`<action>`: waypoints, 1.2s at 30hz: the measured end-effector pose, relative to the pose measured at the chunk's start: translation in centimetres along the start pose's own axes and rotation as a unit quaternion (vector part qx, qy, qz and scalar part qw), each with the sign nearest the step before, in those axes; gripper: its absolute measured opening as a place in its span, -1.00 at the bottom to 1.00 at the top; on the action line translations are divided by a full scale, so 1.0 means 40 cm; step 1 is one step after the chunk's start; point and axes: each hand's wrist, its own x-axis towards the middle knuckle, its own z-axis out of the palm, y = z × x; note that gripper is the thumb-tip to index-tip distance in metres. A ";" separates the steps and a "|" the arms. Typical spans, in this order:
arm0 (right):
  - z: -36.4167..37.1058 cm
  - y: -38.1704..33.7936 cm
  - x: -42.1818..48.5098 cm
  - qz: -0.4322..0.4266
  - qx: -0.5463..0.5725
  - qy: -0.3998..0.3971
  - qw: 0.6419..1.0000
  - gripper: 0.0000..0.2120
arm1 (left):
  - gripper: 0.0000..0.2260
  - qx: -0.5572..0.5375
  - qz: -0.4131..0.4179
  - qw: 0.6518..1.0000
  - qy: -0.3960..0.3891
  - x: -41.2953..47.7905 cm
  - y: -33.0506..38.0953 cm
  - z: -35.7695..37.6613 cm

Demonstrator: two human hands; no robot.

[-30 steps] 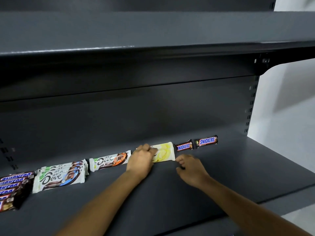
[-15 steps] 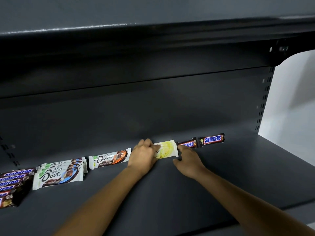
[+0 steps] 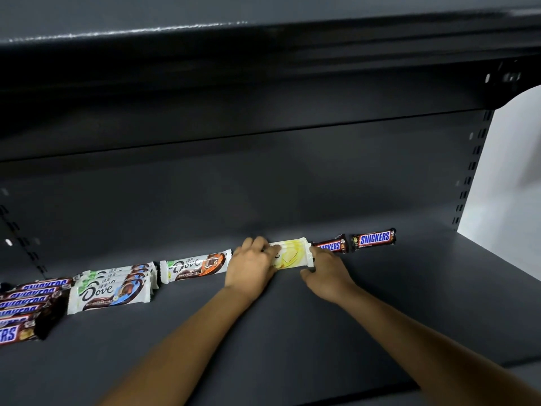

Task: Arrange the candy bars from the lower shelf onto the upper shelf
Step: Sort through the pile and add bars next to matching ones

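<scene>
A white-and-yellow candy bar [image 3: 291,253] lies against the back of the dark grey shelf [image 3: 292,332]. My left hand [image 3: 251,266] grips its left end, fingers curled over the wrapper. My right hand [image 3: 326,272] holds its right end, thumb on the front edge. Two Snickers bars [image 3: 330,245] [image 3: 374,238] lie end to end just right of it. A single Dove bar [image 3: 194,266] lies to the left, then a stack of Dove bars [image 3: 112,288], then a pile of Snickers bars [image 3: 26,306] at the far left.
Another shelf [image 3: 263,39] overhangs above, its front lip dark. A slotted upright [image 3: 471,168] bounds the right side, with a white wall [image 3: 515,171] beyond. The shelf's front half shows bare grey metal.
My right hand moved forward from the shelf surface to the yellow bar's right end. The left hand stayed on the left end. The camera tilted slightly down and closer.
</scene>
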 end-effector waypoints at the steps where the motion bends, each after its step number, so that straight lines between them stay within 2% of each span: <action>1: 0.000 -0.001 -0.001 0.000 0.000 0.000 1.000 -0.49 | -0.58 -0.004 -0.004 1.000 -0.002 -0.002 0.000 0.000; 4: 0.002 -0.001 -0.009 0.000 0.005 0.017 1.000 -0.51 | -0.50 -0.019 -0.020 1.000 0.002 -0.014 -0.003 -0.004; 9: 0.002 -0.020 -0.055 -0.011 -0.032 0.059 0.998 -0.45 | -0.51 -0.029 -0.032 0.999 0.016 -0.067 -0.008 -0.025; 20: 0.068 -0.182 -0.242 -0.091 -0.109 0.056 0.988 -0.54 | -0.56 -0.033 -0.020 0.999 0.031 -0.293 -0.017 -0.132; 27: 0.125 -0.268 -0.432 -0.142 -0.089 0.095 0.981 -0.63 | -0.55 -0.052 -0.023 0.998 0.032 -0.501 -0.027 -0.197; 33: 0.194 -0.283 -0.596 -0.207 -0.035 0.139 0.968 -0.74 | -0.65 -0.097 -0.002 0.992 0.084 -0.687 -0.016 -0.198; 36: 0.233 -0.261 -0.659 -0.228 -0.022 0.134 0.964 -0.75 | -0.70 -0.109 0.005 0.988 0.109 -0.763 -0.012 -0.166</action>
